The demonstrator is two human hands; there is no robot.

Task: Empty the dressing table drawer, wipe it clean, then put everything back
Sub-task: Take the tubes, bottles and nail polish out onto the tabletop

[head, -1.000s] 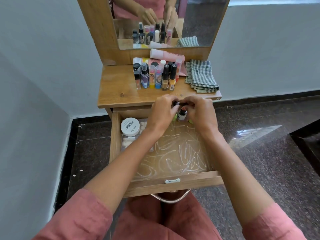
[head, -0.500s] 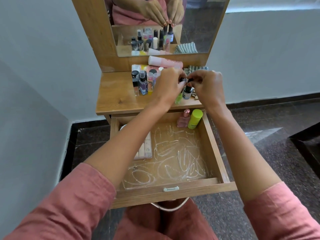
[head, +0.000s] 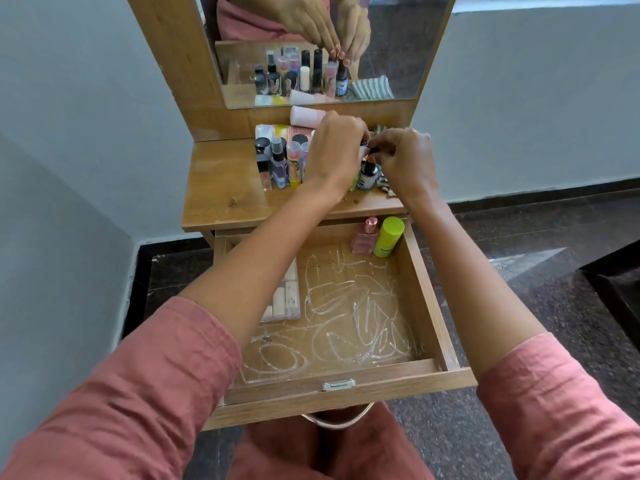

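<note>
Two bottles, upper centre: emptying step.
Left hand (head: 332, 152) pinches a green bottle (head: 355, 180), right hand (head: 406, 161) a dark-capped bottle (head: 367, 174); the perfume bottle (head: 365, 237) in the drawer (head: 426, 306) likely comes next.

The drawer (head: 420, 299) had open room in the middle. A pink bottle (head: 364, 239) and a green bottle (head: 388, 237) blocked its back right corner.

A: Where are the hands?

B: Over the counter (head: 221, 188). The right hand (head: 403, 161) pinches the top of a little dark bottle (head: 367, 173) standing there. The left hand (head: 334, 150) pinches a black top (head: 363, 143) just beside it.

A: What's in the open drawer (head: 415, 289)?

B: A pink bottle (head: 365, 237) and a green bottle (head: 389, 237) in the far right corner, a flat box (head: 289, 292) on the left, and white scribbles (head: 346, 306) on the bottom.
</note>
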